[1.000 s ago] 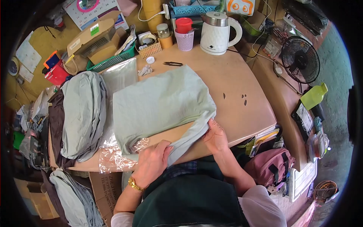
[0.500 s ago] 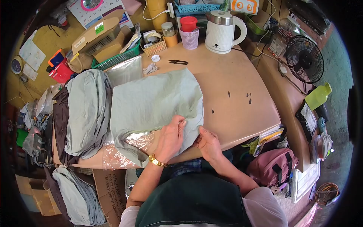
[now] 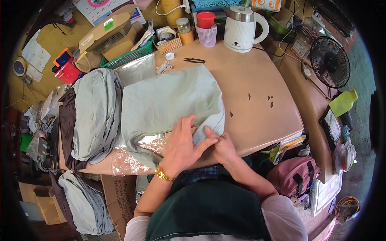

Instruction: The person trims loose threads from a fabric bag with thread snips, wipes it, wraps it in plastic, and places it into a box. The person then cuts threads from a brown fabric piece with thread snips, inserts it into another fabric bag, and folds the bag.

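A pale grey-green cloth piece lies spread on the table, with a seamed curved opening along its near side. My left hand, wearing a gold-coloured bracelet or watch, rests at the near edge of the cloth. Its fingers are stretched out and its thumb reaches across to my right hand. Closed at the near right corner, the right hand pinches the folded cloth edge; its fingertips are partly hidden.
Left of the cloth is a pile of grey and dark brown fabric. Small black thread snips lie at the back. A white kettle, a lilac cup and a green basket line the far edge. A fan stands right.
My left hand has gone from bunched fingers on the cloth to spread fingers, its thumb now meeting my right hand. The view has shifted slightly, and the cloth's right corner is folded over more.
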Available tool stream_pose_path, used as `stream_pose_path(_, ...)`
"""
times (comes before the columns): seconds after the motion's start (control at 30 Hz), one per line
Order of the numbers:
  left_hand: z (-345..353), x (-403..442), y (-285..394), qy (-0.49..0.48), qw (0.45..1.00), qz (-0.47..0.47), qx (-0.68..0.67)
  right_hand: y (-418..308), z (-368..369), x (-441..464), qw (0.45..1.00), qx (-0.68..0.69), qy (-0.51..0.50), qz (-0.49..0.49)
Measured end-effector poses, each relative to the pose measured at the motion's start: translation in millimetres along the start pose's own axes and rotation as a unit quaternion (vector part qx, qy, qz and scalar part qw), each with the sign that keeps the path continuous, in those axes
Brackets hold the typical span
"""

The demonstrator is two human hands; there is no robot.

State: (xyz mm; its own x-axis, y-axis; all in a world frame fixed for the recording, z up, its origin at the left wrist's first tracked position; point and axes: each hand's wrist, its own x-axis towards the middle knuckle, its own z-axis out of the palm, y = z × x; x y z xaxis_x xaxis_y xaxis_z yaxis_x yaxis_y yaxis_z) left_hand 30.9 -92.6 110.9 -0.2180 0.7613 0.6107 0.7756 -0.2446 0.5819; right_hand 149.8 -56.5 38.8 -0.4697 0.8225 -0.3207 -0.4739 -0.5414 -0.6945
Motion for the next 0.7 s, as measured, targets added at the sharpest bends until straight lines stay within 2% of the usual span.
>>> stream_pose_path(0.07,-15.1,-22.0,-12.2,-0.133,0.987,-0.061,0.066,-9.4,1.7,8.1,1.000,0.004,0.018,-0.006)
stream_pose_path(0.1,-22.0,-26.0,-16.4,-0.133,0.987,-0.063,0.069,-11.2,-0.4,11.6,0.999,-0.005,0.022,-0.023)
stream_pose_path(0.17,-34.9,-29.1,-23.7,-0.265,0.949,-0.153,0.081,-13.7,-8.2,23.5,0.996,-0.022,0.053,-0.075)
stream_pose_path(0.33,-49.1,-27.6,-26.8,-0.281,0.943,-0.170,0.052,-31.7,-24.0,37.5,0.990,0.018,0.100,-0.095)
stream_pose_path(0.4,-43.8,-27.0,-29.7,-0.231,0.955,-0.180,0.054,-25.0,-22.4,29.8,0.998,0.009,-0.032,-0.046)
stream_pose_path(0.43,-45.3,-25.5,-27.9,-0.230,0.955,-0.180,0.054,-20.7,-19.8,27.5,0.998,0.008,-0.032,-0.045)
stream_pose_path(0.5,-49.6,-24.3,-22.2,-0.312,0.936,-0.163,0.004,-10.8,-15.6,22.4,0.982,-0.094,0.015,-0.162)
stream_pose_path(0.53,-49.9,-26.0,-23.4,-0.313,0.935,-0.167,0.003,-17.0,-18.3,22.3,0.983,-0.096,0.016,-0.159)
stream_pose_path(0.6,-50.8,-26.3,-28.4,-0.401,0.901,-0.164,0.012,-38.2,-24.4,26.9,0.989,-0.099,-0.014,-0.111)
stream_pose_path(0.7,-56.8,-14.4,-22.5,-0.418,0.889,-0.184,-0.021,-30.7,-29.3,35.5,0.981,-0.115,0.007,-0.155)
